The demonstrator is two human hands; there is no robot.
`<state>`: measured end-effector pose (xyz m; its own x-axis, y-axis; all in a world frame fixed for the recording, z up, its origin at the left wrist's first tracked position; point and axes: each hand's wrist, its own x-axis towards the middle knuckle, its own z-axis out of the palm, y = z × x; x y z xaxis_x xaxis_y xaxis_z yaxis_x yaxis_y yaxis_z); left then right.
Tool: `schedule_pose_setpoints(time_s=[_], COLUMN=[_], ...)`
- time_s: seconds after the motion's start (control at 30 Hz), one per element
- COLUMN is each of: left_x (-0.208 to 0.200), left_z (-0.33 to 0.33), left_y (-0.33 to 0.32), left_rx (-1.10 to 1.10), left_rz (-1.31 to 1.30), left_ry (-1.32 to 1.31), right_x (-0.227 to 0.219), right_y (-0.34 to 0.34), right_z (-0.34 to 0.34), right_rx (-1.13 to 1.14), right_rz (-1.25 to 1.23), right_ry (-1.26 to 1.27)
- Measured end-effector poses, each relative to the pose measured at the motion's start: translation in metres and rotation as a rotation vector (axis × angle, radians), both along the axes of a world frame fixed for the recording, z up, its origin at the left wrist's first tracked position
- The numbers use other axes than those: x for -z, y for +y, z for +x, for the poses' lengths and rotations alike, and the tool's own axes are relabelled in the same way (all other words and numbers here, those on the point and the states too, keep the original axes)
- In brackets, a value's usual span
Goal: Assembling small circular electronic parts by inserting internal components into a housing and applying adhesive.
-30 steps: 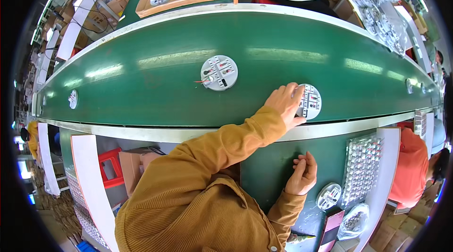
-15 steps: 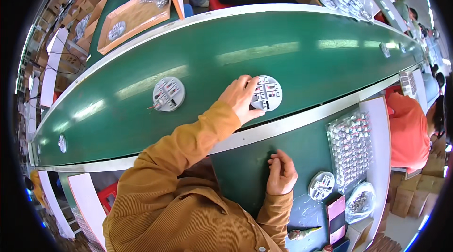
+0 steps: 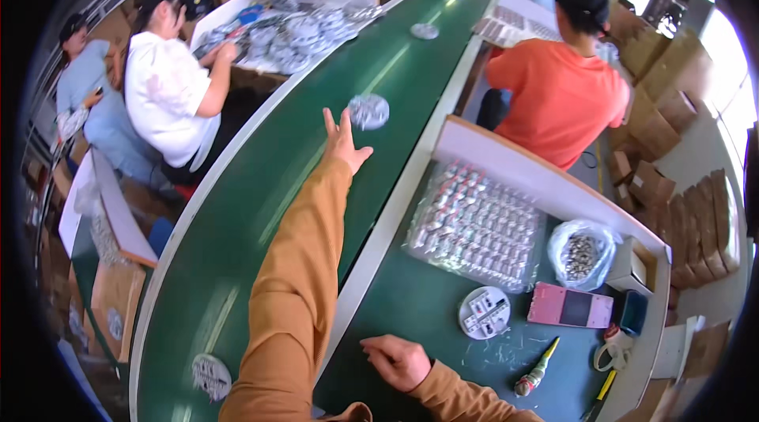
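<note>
My left hand (image 3: 345, 140) reaches far out over the green conveyor belt (image 3: 261, 208), fingers spread and holding nothing. Its fingertips stop just short of a round white disc part (image 3: 368, 111) lying on the belt. My right hand (image 3: 395, 360) rests on the green worktable (image 3: 411, 295) close to my body, fingers loosely bent, with nothing in it. A second round white disc (image 3: 484, 312) lies on the worktable to the right of that hand.
A clear tray of small parts (image 3: 474, 224), a bag of metal bits (image 3: 581, 252), a pink flat device (image 3: 569, 307) and a small hand tool (image 3: 536, 374) are on the worktable. More discs (image 3: 211, 374) (image 3: 424, 30) ride the belt. Seated people in orange (image 3: 557, 90) and white (image 3: 166, 90) work nearby.
My left hand lay on the disc before; now it is off it, fingers spread, with the disc just beyond the fingertips. The view has swung along the belt. The right hand stays put.
</note>
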<state>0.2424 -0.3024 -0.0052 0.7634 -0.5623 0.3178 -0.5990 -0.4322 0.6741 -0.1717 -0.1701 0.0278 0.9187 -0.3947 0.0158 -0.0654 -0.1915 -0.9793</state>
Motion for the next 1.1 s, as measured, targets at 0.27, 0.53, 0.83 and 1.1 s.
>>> schedule_pose_setpoints(time_s=[0.27,0.53,0.83,1.1], left_x=[0.032,0.035,-0.009,-0.015], left_z=[-0.065,-0.139,-0.362,-0.388], left_y=[-0.029,0.162,0.322,0.322], left_rx=[0.091,0.355,0.084,0.016], left_rz=[0.168,0.238,0.491,0.522], left_ry=[-0.11,-0.224,-0.193,-0.231], right_x=[0.01,0.032,0.05,0.044], right_y=[0.002,0.006,0.004,0.012], right_z=[0.001,0.002,0.003,-0.048], right_rx=[-0.019,-0.017,-0.093,-0.113], right_rz=[-0.028,-0.087,-0.02,-0.209], right_ry=[-0.131,-0.229,-0.146,-0.233])
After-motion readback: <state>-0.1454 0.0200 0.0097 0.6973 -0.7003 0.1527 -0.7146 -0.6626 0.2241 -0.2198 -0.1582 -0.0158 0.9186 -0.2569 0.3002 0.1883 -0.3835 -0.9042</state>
